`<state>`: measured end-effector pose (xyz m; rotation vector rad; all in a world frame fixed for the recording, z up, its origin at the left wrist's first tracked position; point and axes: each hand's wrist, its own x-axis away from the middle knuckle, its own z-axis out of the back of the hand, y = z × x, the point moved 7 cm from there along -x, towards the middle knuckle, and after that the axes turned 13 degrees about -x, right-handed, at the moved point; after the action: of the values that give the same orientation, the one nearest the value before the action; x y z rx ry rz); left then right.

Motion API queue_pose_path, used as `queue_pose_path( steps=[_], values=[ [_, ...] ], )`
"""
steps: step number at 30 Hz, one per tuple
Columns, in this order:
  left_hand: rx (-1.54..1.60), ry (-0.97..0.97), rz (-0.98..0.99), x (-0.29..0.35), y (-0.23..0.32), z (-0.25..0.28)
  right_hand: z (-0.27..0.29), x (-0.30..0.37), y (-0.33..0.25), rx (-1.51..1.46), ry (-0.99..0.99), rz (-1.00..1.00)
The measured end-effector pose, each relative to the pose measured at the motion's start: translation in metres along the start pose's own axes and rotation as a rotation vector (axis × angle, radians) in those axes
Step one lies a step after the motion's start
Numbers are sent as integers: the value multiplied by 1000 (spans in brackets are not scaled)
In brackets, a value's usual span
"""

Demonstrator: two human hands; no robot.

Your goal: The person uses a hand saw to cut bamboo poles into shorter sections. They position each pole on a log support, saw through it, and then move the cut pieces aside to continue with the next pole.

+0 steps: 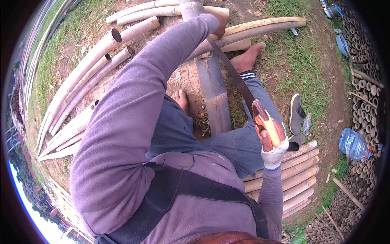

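Note:
My right hand (273,136), in a white glove with bare fingers, is closed round the orange and brown handle of a handsaw (235,72). The long dark blade slants up and left, its far end against a pale bamboo pole (260,37). Beside that end, my left hand (220,27) grips the pole, most of its fingers hidden by the hand and sleeve. The pole lies across a thick grey bamboo trunk (215,95) running between my legs. Another length of bamboo (237,45) shows just below the pole, near my bare foot.
Cut bamboo poles (87,71) lie at the left, with more poles (150,14) at the far side. Bamboo slats (296,175) are under me at the right. Grey shoes (297,114), a clear plastic jug (353,143) and stacked bamboo pieces (361,93) stand farther right.

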<state>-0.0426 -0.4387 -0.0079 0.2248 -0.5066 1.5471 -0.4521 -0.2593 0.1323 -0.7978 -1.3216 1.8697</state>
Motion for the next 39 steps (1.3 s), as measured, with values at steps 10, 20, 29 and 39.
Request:
queue_pose_path(
  steps=[10, 20, 29, 39],
  values=[
    [23, 19, 30, -3, 2, 2, -22, -17, 8, -11, 45, 33],
    [69, 3, 30, 14, 4, 13, -52, -50, 23, 12, 31, 161],
    [26, -84, 10, 13, 5, 5, -33, -26, 17, 0, 32, 106],
    [676, 273, -29, 56, 44, 99, -57, -32, 54, -99, 140, 184]
  ],
)
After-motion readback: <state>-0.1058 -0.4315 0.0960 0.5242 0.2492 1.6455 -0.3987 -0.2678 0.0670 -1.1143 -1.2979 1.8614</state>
